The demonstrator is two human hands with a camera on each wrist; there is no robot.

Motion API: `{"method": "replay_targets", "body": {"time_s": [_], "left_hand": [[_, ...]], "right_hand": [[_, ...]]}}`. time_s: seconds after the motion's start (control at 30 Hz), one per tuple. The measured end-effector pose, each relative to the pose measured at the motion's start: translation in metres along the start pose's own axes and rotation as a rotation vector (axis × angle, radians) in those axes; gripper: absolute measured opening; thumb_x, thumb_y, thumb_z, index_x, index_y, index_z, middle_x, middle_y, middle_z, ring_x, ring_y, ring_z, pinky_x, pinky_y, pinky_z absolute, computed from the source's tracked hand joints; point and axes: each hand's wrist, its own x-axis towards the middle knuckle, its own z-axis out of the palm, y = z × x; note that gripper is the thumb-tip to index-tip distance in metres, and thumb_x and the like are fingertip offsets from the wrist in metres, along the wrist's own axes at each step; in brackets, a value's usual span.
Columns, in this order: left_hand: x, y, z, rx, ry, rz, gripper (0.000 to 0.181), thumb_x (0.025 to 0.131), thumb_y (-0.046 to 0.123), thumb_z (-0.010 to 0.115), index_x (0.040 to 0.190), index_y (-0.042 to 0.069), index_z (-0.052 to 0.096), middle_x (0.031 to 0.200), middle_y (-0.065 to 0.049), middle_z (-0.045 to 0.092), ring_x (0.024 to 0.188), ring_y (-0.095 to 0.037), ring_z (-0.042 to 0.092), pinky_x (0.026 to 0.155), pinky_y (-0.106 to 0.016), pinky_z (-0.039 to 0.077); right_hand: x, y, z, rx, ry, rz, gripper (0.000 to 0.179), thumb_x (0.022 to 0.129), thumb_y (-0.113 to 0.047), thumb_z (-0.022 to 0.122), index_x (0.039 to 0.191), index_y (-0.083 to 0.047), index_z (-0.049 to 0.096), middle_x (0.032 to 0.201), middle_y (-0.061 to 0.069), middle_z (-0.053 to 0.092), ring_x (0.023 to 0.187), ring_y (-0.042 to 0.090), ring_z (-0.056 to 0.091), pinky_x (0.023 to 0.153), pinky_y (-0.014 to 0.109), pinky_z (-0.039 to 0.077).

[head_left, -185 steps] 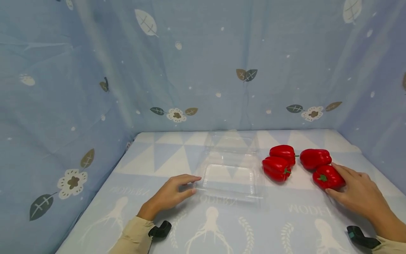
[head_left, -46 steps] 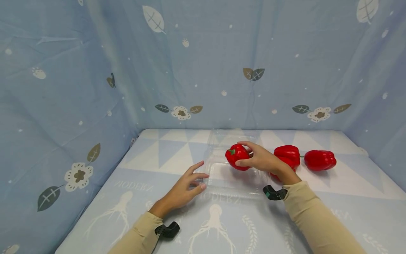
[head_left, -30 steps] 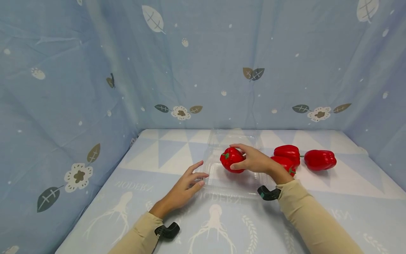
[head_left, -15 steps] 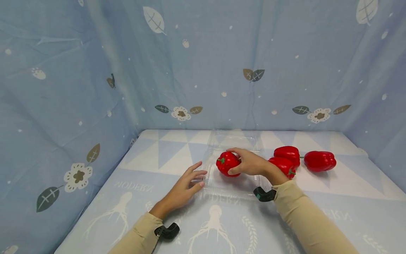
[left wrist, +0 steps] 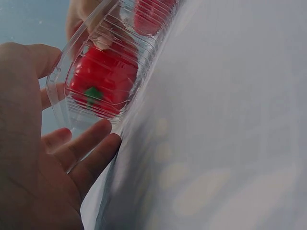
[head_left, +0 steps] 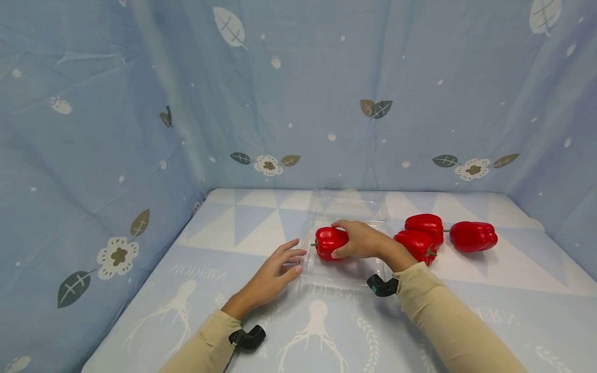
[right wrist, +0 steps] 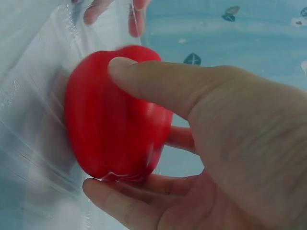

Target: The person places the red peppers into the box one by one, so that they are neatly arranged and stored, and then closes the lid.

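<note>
A red bell pepper (head_left: 326, 243) with a green stem is in the left part of a clear plastic clamshell container (head_left: 337, 281). My right hand (head_left: 366, 241) grips it from the right, thumb on the near side and fingers on the far side. In the right wrist view the pepper (right wrist: 108, 120) sits between thumb and fingers. My left hand (head_left: 270, 277) is at the container's left side, fingers spread and relaxed. In the left wrist view its thumb is by the rim and its fingertips are near the ribbed wall, with the pepper (left wrist: 108, 76) visible through the plastic.
Three more red bell peppers lie right of the container: one at the back (head_left: 424, 226), one in front of it (head_left: 416, 246), one farther right (head_left: 473, 237). The container's lid (head_left: 347, 204) lies folded open behind it. A patterned curtain (head_left: 280, 103) encloses the table.
My right hand has carried the nearest right-hand pepper leftward from the group, then lowered it into the container. Its stem has turned to point left. My left hand stays by the container's left side.
</note>
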Motion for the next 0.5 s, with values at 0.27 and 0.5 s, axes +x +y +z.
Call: {"method": "replay_targets", "body": {"time_s": [0.27,0.5], "left_hand": [[0.0011,0.0017,0.0015,-0.009,0.005,-0.01,0.041,0.101,0.005,0.057,0.141,-0.004,0.051,0.161,-0.021,0.024,0.127,-0.041,0.053,0.104,-0.058,0.042],[0.0004,0.0028,0.0002,0.012,0.002,0.011,0.041,0.101,0.012,0.06,0.14,0.002,0.054,0.161,-0.011,0.029,0.125,-0.031,0.057,0.103,-0.051,0.046]], "right_hand": [[-0.0015,0.0009,-0.0027,-0.007,-0.025,-0.015,0.075,0.08,-0.013,0.082,0.146,-0.006,0.048,0.134,0.012,0.057,0.117,0.031,0.054,0.089,0.044,0.056],[-0.0009,0.0001,-0.0055,-0.028,-0.038,-0.01,0.071,0.081,-0.012,0.081,0.144,-0.005,0.049,0.129,0.013,0.059,0.112,0.03,0.057,0.089,0.043,0.056]]}}
